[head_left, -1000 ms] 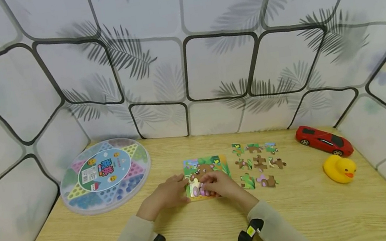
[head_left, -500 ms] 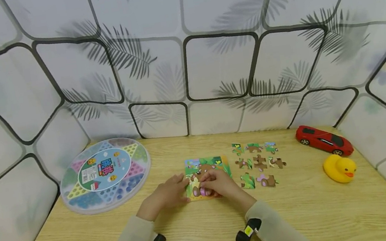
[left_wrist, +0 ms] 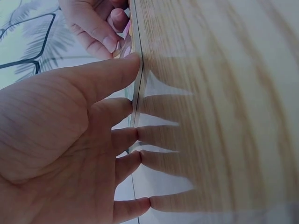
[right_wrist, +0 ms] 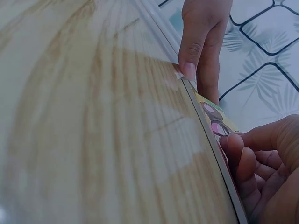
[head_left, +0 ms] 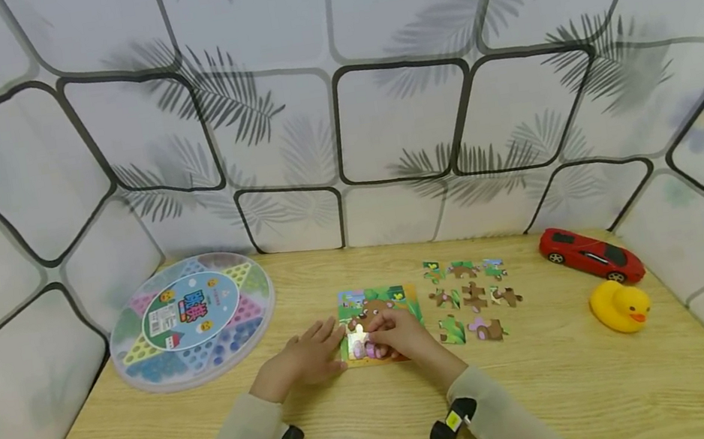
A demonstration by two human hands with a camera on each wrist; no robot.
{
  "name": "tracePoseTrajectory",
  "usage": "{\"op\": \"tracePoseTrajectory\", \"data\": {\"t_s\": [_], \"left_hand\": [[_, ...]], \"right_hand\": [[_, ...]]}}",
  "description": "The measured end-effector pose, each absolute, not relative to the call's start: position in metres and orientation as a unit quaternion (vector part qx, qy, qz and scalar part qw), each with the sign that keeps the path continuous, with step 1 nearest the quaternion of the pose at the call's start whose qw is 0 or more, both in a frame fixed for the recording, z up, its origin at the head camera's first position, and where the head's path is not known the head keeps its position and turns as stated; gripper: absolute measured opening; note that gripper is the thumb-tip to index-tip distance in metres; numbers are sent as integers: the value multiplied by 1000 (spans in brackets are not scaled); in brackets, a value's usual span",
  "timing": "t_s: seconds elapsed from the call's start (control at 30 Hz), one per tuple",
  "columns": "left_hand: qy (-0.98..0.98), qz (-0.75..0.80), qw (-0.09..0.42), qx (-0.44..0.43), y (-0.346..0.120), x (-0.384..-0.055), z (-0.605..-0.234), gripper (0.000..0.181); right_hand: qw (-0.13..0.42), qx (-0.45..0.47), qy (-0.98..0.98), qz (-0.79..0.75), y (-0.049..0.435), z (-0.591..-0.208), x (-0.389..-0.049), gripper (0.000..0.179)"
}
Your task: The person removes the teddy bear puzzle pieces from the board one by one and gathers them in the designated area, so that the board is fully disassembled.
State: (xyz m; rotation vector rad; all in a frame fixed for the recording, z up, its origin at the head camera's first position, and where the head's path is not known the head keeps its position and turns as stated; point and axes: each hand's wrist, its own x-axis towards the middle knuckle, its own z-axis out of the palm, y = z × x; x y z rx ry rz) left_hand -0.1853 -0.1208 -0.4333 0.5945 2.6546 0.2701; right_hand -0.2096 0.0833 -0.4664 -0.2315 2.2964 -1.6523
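Note:
In the head view a bear picture puzzle board (head_left: 396, 293) lies at the middle of the table. My left hand (head_left: 307, 354) rests at the board's left edge, its fingers spread and its tips down on the table. My right hand (head_left: 408, 335) is over the board's lower part, thumb and finger pinching a jigsaw piece (head_left: 360, 344) with pink foot pads. In the right wrist view that jigsaw piece (right_wrist: 214, 115) looks tilted up from the board; whether its far edge touches the board cannot be told. The right fingers partly cover the board.
Several loose jigsaw pieces (head_left: 474, 297) lie in rows just right of the board. Farther right are a red toy car (head_left: 590, 257) and a yellow rubber duck (head_left: 619, 307). A round Chinese checkers set (head_left: 193, 321) lies at the left. A patterned fabric wall (head_left: 402, 121) stands behind the table.
The jigsaw piece in my right hand has tilted slightly, and it now catches the light. The left fingers have spread a little. The board has shifted slightly to the right.

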Motion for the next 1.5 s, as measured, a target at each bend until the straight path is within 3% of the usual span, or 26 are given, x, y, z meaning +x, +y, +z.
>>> {"op": "tracePoseTrajectory", "data": {"t_s": [0.63, 1.5], "left_hand": [[949, 119, 198, 215, -119, -179, -426, 66], [950, 112, 198, 215, -121, -181, -427, 66]], "right_hand": [[131, -79, 791, -593, 114, -457, -209, 14], [70, 30, 791, -607, 238, -448, -207, 24]]}}
